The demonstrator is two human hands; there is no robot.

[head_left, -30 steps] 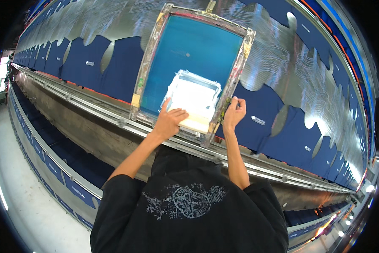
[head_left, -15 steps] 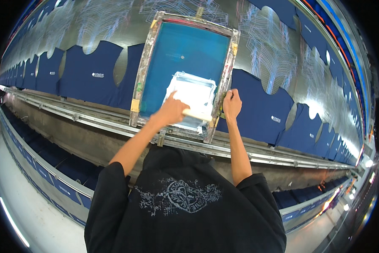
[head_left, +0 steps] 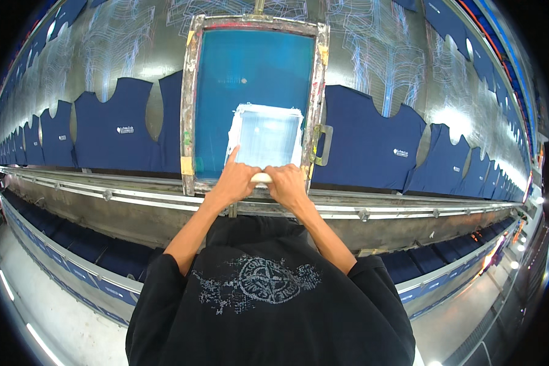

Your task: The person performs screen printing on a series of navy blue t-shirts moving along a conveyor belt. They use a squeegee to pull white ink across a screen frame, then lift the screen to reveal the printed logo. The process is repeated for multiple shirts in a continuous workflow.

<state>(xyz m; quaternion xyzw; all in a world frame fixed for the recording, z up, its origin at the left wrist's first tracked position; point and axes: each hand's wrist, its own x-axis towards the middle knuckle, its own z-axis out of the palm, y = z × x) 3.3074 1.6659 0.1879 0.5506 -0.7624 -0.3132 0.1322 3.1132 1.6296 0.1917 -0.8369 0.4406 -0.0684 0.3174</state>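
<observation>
A silk-screen frame (head_left: pixel 187 110) with a worn wooden rim and blue-green mesh (head_left: pixel 256 64) lies on the long table, over dark blue cut cloth. Both hands grip a pale squeegee (head_left: pixel 261 177) at the near end of the mesh. My left hand (head_left: pixel 234 181) is closed on its left part, index finger stretched forward. My right hand (head_left: pixel 288 185) wraps round its right part, close beside the left. Just beyond the squeegee is a square of white ink (head_left: pixel 268 131), thin in the middle and thicker along its edges. The squeegee's blade is hidden by my hands.
Dark blue garment pieces (head_left: pixel 372 143) with small white prints lie in a row along both sides. A metal handle (head_left: pixel 326 145) sticks out from the frame's right side. A metal rail (head_left: pixel 134 191) runs along the table's near edge. More dark pieces (head_left: pixel 79 244) hang or lie below it.
My right hand has left the frame's right side and joined my left on the squeegee. The squeegee has come to the near end, now level, and the thick white ink has thinned to a translucent layer.
</observation>
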